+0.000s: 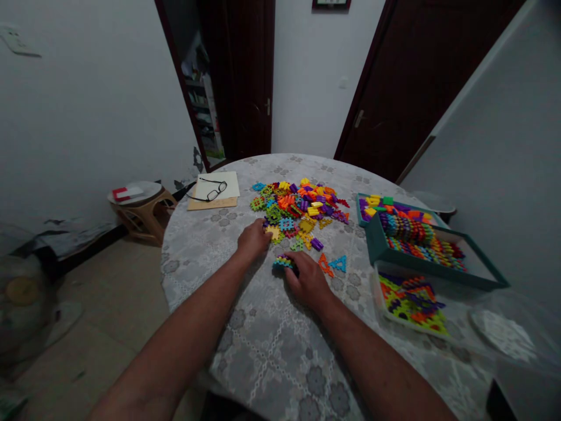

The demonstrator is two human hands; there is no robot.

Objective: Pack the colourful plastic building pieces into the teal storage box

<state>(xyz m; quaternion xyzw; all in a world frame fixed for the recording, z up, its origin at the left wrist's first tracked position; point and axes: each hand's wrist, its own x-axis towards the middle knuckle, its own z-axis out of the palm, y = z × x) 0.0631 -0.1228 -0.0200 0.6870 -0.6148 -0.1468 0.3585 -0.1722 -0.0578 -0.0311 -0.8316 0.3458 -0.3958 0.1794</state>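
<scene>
My right hand (308, 276) is closed round a short stack of interlocking plastic building pieces (281, 262), green, blue and other colours, just above or on the tablecloth. My left hand (255, 238) reaches the near left edge of a mixed pile of building pieces (287, 202). Its fingers are curled onto a yellow square building piece (274, 233); a small purple bit shows by the fingertips. Right of my right hand lie an orange triangle piece (325, 265) and a blue triangle piece (339, 264).
On the right stand a green box (438, 269) holding rows of stacked pieces, its lid (362, 211) with loose blocks, and a clear plastic tub (379, 301) of flat pieces. Glasses (213, 193) rest on papers (228, 182) at the left. A stool (146, 219) stands beyond the round table (245, 356).
</scene>
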